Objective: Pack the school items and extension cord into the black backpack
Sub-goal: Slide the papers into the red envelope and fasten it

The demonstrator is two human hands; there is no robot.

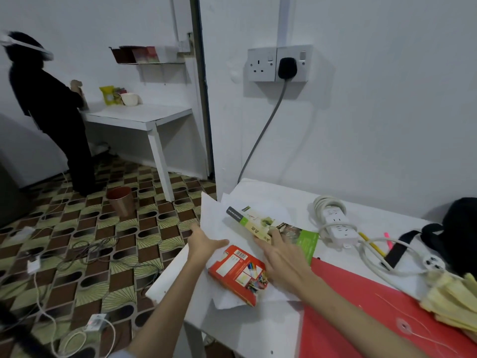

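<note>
Head view, white table [271,329]: we log our right hand [281,257] lying palm-down with fingers spread, its fingertips [274,232] resting on the near end of a slim book [247,223] that has a pale cream-and-green cover and a dark spine; we cannot tell whether the fingers are gripping it or only pressing on it. The spine and cover carry small print and two large characters, none of which we can read with confidence. Our left hand [204,242] is open, thumb apart from the fingers, touching the edge of loose white paper sheets [214,223] and holding nothing. Between the two hands, just below them, lies a red cardboard box [238,273], rectangular, printed with a barcode and pictures of coloured pencils. A green glossy booklet [307,241] lies under the book's far side. A white extension cord [335,223], a plastic strip with its cable coiled around it, rests beside the booklet; near it lie a yellow pencil [371,244] and a pink pen [388,240]. The black backpack [459,228], soft fabric, sits at the right edge, well apart from both hands. A red flat folder [361,306] covers the near table, with yellow folded cloth [451,298] on it.
</note>
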